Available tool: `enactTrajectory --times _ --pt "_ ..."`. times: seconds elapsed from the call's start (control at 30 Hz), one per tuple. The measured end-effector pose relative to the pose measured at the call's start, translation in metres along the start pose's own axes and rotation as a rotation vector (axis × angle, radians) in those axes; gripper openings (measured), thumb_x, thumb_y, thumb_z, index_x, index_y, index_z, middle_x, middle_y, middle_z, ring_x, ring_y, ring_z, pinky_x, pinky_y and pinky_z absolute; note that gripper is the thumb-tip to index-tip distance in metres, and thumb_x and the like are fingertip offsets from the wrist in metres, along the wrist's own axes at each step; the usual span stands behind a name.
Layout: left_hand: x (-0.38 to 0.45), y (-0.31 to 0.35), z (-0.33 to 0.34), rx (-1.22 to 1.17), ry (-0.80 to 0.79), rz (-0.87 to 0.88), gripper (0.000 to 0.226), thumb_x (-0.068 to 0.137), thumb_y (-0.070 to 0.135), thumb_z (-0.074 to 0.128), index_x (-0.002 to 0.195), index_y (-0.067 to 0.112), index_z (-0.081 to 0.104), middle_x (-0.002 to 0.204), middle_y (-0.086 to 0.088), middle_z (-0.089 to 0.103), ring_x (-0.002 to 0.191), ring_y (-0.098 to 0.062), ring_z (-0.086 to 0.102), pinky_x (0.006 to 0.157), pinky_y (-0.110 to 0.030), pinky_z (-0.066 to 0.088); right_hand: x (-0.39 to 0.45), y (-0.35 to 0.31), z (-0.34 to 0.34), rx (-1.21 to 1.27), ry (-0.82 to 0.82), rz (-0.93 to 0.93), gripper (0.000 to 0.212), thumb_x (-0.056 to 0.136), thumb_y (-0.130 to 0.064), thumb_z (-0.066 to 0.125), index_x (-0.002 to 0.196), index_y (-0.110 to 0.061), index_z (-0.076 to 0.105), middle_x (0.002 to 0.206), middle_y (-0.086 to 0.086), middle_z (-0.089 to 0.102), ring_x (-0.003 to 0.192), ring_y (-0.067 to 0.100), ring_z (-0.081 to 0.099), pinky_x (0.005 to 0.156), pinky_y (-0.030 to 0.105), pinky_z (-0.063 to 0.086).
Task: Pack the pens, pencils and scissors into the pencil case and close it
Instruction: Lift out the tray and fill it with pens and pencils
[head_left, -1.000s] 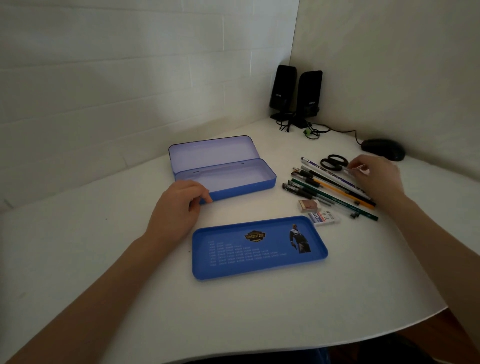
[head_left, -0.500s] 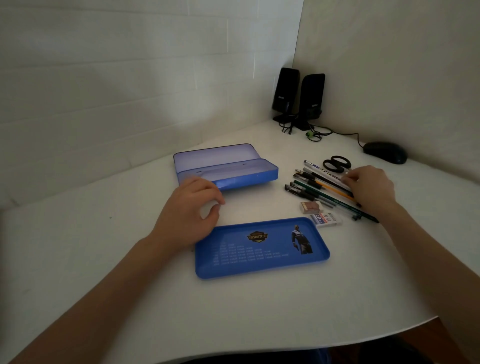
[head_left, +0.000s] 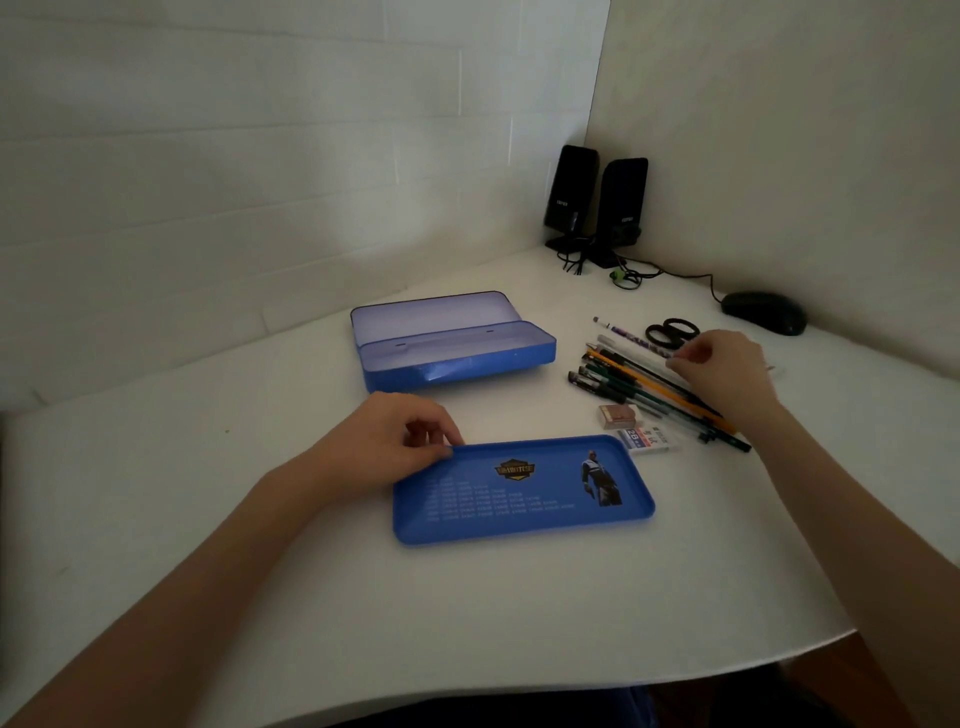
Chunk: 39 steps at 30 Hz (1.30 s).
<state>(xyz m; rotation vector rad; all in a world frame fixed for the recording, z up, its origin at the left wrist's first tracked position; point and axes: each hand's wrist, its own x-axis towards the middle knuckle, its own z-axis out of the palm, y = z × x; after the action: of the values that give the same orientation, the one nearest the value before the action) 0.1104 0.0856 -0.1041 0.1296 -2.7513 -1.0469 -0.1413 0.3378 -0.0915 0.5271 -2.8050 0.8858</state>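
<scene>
The blue pencil case (head_left: 467, 370) lies open and empty at the table's middle, its lid tilted back. In front of it is a flat blue tray insert (head_left: 519, 519). My left hand (head_left: 384, 452) has its fingers curled onto the tray's far left corner. Several pens and pencils (head_left: 623, 382) lie side by side right of the case, with black scissors (head_left: 672, 332) behind them. My right hand (head_left: 727, 376) is over the far ends of the pens, its fingertips pinching a pale pen (head_left: 605, 341) in the bunch.
Two erasers (head_left: 617, 415) (head_left: 647, 440) lie between the pens and the tray. Two black speakers (head_left: 597, 202) with cables stand in the back corner, and a black mouse (head_left: 763, 312) sits by the right wall. The table's curved front edge (head_left: 623, 675) is close.
My left hand has left the pencil case's front wall and come back to the tray's far left corner. My right hand has shifted slightly along the pens.
</scene>
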Motion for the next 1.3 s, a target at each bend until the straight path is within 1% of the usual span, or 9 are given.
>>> enactTrajectory --times 0.07,0.17,0.43,0.6,0.67,0.83,0.97,1.2,1.3 --pt "0.001 0.0 0.003 -0.043 0.053 -0.022 0.013 0.08 0.012 0.07 0.079 0.024 0.073 0.069 0.013 0.066 0.066 0.0 0.056 0.06 -0.008 0.041 -0.012 -0.013 -0.005 0.066 0.027 -0.096 0.014 0.085 -0.025 0.065 0.094 -0.015 0.067 0.091 0.001 0.065 0.076 0.009 0.054 0.068 0.023 0.041" --pt "0.004 0.0 0.008 -0.085 0.113 -0.036 0.012 0.078 0.01 0.072 0.076 0.022 0.073 0.065 0.025 0.065 0.063 0.003 0.057 0.059 -0.006 0.039 -0.047 -0.045 -0.014 0.191 -0.227 -0.283 0.007 0.084 -0.022 0.065 0.091 -0.021 0.068 0.084 -0.008 0.065 0.072 0.0 0.057 0.06 0.013 0.043" --pt "0.003 -0.003 -0.015 -0.339 -0.08 -0.196 0.019 0.092 0.026 0.054 0.093 0.023 0.073 0.083 0.011 0.073 0.076 0.005 0.064 0.065 -0.007 0.045 -0.109 -0.072 0.017 0.107 -0.515 -0.627 0.016 0.085 -0.026 0.064 0.097 -0.03 0.072 0.089 -0.021 0.058 0.085 -0.006 0.054 0.077 0.008 0.039" --pt "0.001 0.004 -0.01 -0.211 -0.138 -0.144 0.02 0.073 0.018 0.078 0.092 0.023 0.074 0.075 0.017 0.072 0.063 0.003 0.062 0.061 -0.007 0.044 -0.115 -0.08 0.03 0.146 -0.408 -0.65 0.009 0.081 -0.02 0.07 0.089 -0.023 0.069 0.083 -0.006 0.065 0.079 0.005 0.055 0.07 0.013 0.042" --pt "0.001 0.006 -0.009 -0.189 -0.148 -0.132 0.022 0.072 0.016 0.079 0.093 0.021 0.074 0.07 0.019 0.07 0.056 0.004 0.057 0.056 -0.008 0.042 -0.115 -0.081 0.034 0.116 -0.39 -0.631 0.004 0.081 -0.022 0.069 0.085 -0.021 0.066 0.083 -0.005 0.063 0.081 0.009 0.053 0.071 0.023 0.045" --pt "0.001 0.004 -0.011 -0.178 -0.169 -0.102 0.022 0.071 0.02 0.079 0.092 0.025 0.075 0.076 0.017 0.071 0.061 0.002 0.056 0.057 -0.01 0.042 -0.112 -0.078 0.04 0.125 -0.276 -0.611 0.008 0.079 -0.021 0.071 0.077 -0.018 0.064 0.084 -0.005 0.055 0.08 0.008 0.048 0.068 0.012 0.036" --pt "0.002 0.003 -0.005 -0.162 -0.097 -0.089 0.016 0.075 0.014 0.076 0.088 0.023 0.076 0.074 0.012 0.072 0.064 -0.003 0.061 0.06 -0.015 0.047 -0.11 -0.076 0.039 0.1 -0.214 -0.598 0.01 0.08 -0.033 0.067 0.084 -0.025 0.063 0.086 -0.009 0.055 0.084 0.009 0.051 0.074 0.025 0.043" --pt "0.002 0.003 -0.004 -0.18 -0.03 -0.113 0.016 0.076 0.006 0.074 0.087 0.018 0.076 0.059 0.017 0.067 0.055 0.001 0.056 0.055 -0.009 0.042 -0.083 -0.038 0.015 0.202 0.22 -0.26 0.016 0.091 -0.031 0.052 0.095 -0.022 0.064 0.084 -0.006 0.063 0.081 0.015 0.058 0.08 0.044 0.049" --pt "0.002 0.004 -0.004 -0.196 -0.037 -0.118 0.017 0.076 0.006 0.074 0.087 0.019 0.076 0.059 0.015 0.068 0.053 0.002 0.055 0.053 -0.007 0.04 -0.065 -0.014 0.005 0.07 0.353 -0.113 0.018 0.093 -0.027 0.05 0.102 -0.024 0.065 0.095 -0.001 0.067 0.091 0.022 0.059 0.086 0.039 0.04"
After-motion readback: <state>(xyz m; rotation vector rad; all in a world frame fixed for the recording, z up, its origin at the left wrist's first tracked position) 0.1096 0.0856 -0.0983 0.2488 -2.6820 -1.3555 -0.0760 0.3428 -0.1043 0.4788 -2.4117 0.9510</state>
